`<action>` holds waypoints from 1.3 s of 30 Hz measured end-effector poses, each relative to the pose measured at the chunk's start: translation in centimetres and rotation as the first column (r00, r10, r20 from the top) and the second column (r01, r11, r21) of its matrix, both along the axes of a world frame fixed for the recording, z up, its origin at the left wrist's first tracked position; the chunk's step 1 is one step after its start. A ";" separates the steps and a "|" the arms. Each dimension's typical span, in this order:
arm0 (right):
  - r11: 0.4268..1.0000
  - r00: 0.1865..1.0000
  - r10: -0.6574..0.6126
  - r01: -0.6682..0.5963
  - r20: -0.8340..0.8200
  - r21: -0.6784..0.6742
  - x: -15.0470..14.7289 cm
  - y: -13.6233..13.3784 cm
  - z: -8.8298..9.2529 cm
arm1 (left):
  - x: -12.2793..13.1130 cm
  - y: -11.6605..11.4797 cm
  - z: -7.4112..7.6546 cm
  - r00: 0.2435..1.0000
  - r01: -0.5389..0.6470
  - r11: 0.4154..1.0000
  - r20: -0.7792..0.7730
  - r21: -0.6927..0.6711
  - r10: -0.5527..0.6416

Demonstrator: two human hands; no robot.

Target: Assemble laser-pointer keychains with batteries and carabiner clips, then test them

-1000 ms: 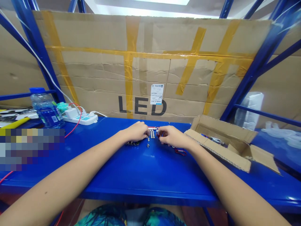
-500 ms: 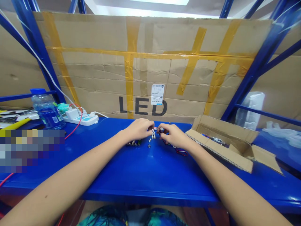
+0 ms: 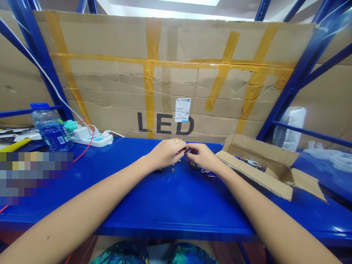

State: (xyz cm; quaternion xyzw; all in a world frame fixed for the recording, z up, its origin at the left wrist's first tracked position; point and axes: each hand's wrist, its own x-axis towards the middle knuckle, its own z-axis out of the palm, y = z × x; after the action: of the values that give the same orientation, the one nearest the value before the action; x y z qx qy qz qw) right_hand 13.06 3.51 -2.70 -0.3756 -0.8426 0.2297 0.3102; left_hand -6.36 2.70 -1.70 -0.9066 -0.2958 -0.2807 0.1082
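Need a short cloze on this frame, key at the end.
The left hand and right hand meet at a small item over a ____ table.
The red carabiner lies nearer the ____ hand.
Black letters on the cardboard spell ____.
The bottle stands beside a white power ____.

Missing: blue; right; LED; strip
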 end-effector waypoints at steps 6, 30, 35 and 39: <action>0.999 0.999 -0.033 0.033 -0.009 0.013 0.3 0.6 -0.4 | -0.3 0.1 0.2 0.999 -0.037 0.999 0.009 0.011 0.037; 0.998 0.994 -0.062 0.061 0.095 0.015 0.3 0.7 -0.7 | -1.5 1.1 -0.2 0.910 -0.150 0.970 -0.411 -0.193 0.059; 0.997 0.992 -0.072 0.067 0.100 0.046 0.3 0.8 -0.6 | -1.2 0.8 0.0 0.894 -0.206 0.957 -0.437 -0.202 0.100; 0.997 0.993 -0.072 0.070 0.097 0.020 0.3 0.8 -0.6 | -1.0 0.7 0.1 0.880 -0.252 0.944 -0.456 -0.212 0.132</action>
State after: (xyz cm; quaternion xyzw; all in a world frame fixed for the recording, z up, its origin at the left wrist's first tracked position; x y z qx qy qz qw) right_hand 13.34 4.27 -3.33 -0.4136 -0.8447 0.1928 0.2796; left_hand -7.39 3.36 -1.61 -0.9182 -0.3882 -0.0167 0.0768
